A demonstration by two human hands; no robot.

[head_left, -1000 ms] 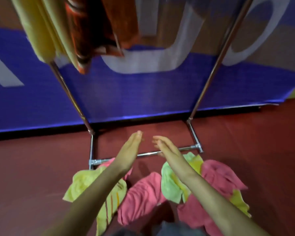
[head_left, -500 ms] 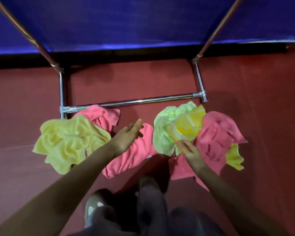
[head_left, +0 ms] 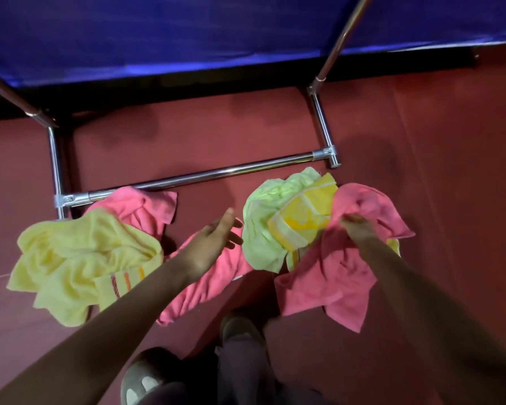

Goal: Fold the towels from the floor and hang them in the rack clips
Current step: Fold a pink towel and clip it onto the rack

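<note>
- I'm at the pick-up step. My right hand (head_left: 360, 229) has its fingers curled down into the pink towel (head_left: 342, 282), pinching a bunch of cloth near its far edge. Blur keeps me from judging how much it holds.
- My left hand (head_left: 214, 244) is open with fingers straight, hovering just above the middle pink towel (head_left: 205, 287) and holding nothing.
- All the towels lie crumpled on the red floor (head_left: 450, 171) in front of the rack's bottom bar (head_left: 216, 173). The clips are out of view.
- Next I'd lift the pink one clear of the green towel (head_left: 263, 229) and yellow towel (head_left: 301, 220) beside it, then find two corners with both hands.
- The cloth looks like soft, limp terry, heaped in loose folds. The bar is smooth, shiny metal tube.
</note>
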